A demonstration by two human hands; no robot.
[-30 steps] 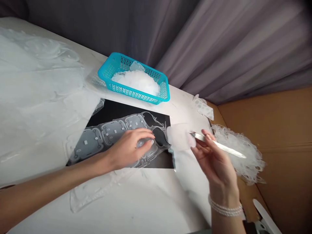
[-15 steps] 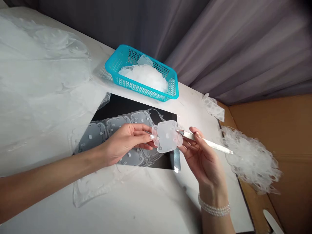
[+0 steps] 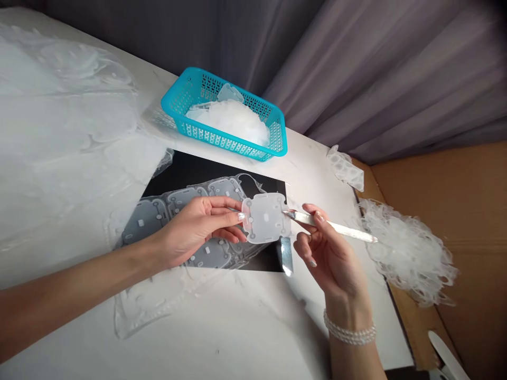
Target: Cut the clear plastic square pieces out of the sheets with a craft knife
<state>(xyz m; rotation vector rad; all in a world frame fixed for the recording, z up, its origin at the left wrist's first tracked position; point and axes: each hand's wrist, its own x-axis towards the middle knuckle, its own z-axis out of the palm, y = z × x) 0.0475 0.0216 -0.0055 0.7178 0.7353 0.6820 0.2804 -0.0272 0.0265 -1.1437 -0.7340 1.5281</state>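
My left hand (image 3: 206, 227) pinches the left edge of a translucent silicone-like pad (image 3: 266, 217), squarish with rounded notched corners and small raised marks. The pad is held up above a dark mat. In my right hand (image 3: 328, 243) are white-silver tweezers (image 3: 336, 226), gripped between thumb and index finger. Their pointed metal tip is at the pad's right edge; whether it touches cannot be made out. The other right fingers are curled below, apart from the pad. Behind my left hand, a sheet of similar joined pads (image 3: 144, 219) lies partly on the mat, partly hidden.
A blue perforated basket (image 3: 225, 141) with a pile of translucent pads stands at the back. Large clear plastic bags (image 3: 67, 121) cover the left. Translucent scraps (image 3: 407, 253) heap at the right, beside a cardboard surface (image 3: 447, 211). The black mat (image 3: 194, 164) lies centrally.
The lower fingers of my right hand have come away from the pad and curled in. The pad stays in my left hand; the whole view has shifted slightly.
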